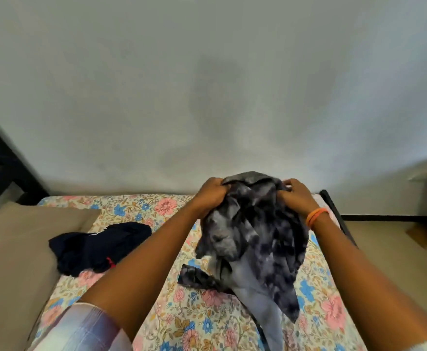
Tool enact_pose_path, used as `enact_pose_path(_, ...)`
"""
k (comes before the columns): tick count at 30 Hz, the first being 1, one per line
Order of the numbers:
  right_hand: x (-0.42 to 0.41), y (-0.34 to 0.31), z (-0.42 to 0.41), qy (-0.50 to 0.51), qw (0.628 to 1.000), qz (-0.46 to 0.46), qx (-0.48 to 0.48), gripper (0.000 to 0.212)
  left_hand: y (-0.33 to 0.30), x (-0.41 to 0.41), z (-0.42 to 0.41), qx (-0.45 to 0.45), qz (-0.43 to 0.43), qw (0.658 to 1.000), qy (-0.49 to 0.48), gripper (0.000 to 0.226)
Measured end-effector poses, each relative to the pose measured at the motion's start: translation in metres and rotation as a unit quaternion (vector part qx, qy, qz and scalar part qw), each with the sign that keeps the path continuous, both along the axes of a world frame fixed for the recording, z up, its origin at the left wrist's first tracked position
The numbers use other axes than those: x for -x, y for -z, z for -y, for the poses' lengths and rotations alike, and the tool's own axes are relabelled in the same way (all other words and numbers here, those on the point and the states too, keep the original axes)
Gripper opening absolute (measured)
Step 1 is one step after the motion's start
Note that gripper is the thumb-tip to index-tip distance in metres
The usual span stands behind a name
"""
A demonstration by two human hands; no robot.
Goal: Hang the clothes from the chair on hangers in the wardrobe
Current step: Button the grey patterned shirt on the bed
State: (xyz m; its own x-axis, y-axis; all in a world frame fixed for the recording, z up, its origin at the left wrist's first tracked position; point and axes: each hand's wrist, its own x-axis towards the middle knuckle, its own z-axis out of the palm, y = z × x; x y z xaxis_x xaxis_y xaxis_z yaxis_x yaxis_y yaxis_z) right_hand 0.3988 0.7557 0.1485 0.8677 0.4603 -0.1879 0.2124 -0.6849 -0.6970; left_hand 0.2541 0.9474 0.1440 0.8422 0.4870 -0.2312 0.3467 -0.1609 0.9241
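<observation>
A grey and black tie-dye garment [253, 239] hangs bunched above the bed, its lower end trailing onto the floral sheet. My left hand [211, 193] grips its top left edge with curled fingers. My right hand [297, 196], with an orange band at the wrist, grips the top right edge. A dark navy garment [98, 247] lies crumpled on the bed to the left, apart from both hands. No hanger, chair or wardrobe is in view.
The bed with a floral sheet [182, 307] fills the lower view, against a plain pale wall. A beige pillow [12, 262] lies at the left. A black bed frame [2, 160] rises at the far left. Beige floor [389, 249] lies to the right.
</observation>
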Motion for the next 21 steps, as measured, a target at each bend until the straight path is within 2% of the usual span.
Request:
enact_pose_path(1,0.010,-0.001,0.001,-0.021,0.999,0.006,-0.033,0.040,-0.011,-0.007,0.002,0.033,-0.021,0.999,-0.006,0.024)
enact_pose_path(2,0.029,-0.006,0.002,-0.040,0.993,-0.011,-0.111,0.050,-0.021,-0.012,0.006,0.068,-0.053,0.996,-0.010,0.021)
enact_pose_path(4,0.066,-0.017,0.005,-0.084,0.956,-0.051,-0.275,0.055,-0.039,-0.018,0.012,0.123,-0.123,0.985,0.004,0.026)
enact_pose_path(5,0.083,-0.021,0.008,-0.106,0.945,-0.045,-0.307,0.062,-0.046,-0.021,0.013,0.142,-0.140,0.980,0.015,0.035)
enact_pose_path(6,0.100,-0.025,0.010,-0.137,0.941,-0.029,-0.309,0.071,-0.054,-0.021,0.015,0.155,-0.155,0.975,0.024,0.041)
enact_pose_path(8,0.124,-0.027,0.012,-0.199,0.937,0.026,-0.286,0.089,-0.064,-0.023,0.014,0.189,-0.174,0.966,0.031,0.038)
enact_pose_path(9,0.130,-0.026,0.010,-0.214,0.935,0.065,-0.276,0.090,-0.068,-0.024,0.012,0.196,-0.177,0.964,0.031,0.034)
enact_pose_path(10,0.132,-0.024,0.006,-0.208,0.932,0.111,-0.275,0.079,-0.072,-0.025,0.012,0.193,-0.183,0.963,0.035,0.033)
enact_pose_path(11,0.130,-0.025,0.002,-0.182,0.929,0.156,-0.283,0.059,-0.075,-0.025,0.011,0.190,-0.183,0.964,0.039,0.033)
enact_pose_path(13,0.122,-0.031,-0.006,-0.088,0.926,0.185,-0.318,0.027,-0.079,-0.019,0.012,0.205,-0.157,0.965,0.042,0.034)
enact_pose_path(15,0.110,-0.042,-0.012,-0.004,0.927,0.107,-0.361,0.020,-0.078,-0.011,0.012,0.280,-0.073,0.956,0.041,0.035)
enact_pose_path(16,0.105,-0.049,-0.015,0.016,0.923,0.061,-0.379,0.022,-0.074,-0.005,0.011,0.281,-0.017,0.959,0.036,0.037)
enact_pose_path(17,0.100,-0.054,-0.019,0.026,0.918,0.023,-0.395,0.021,-0.065,0.001,0.011,0.234,0.038,0.971,0.022,0.041)
enact_pose_path(19,0.093,-0.063,-0.026,0.047,0.907,-0.035,-0.418,0.016,-0.043,0.017,0.019,0.063,0.100,0.993,-0.029,0.055)
enact_pose_path(21,0.087,-0.070,-0.033,0.077,0.892,-0.081,-0.438,0.015,-0.018,0.040,0.036,-0.080,0.147,0.984,-0.062,0.062)
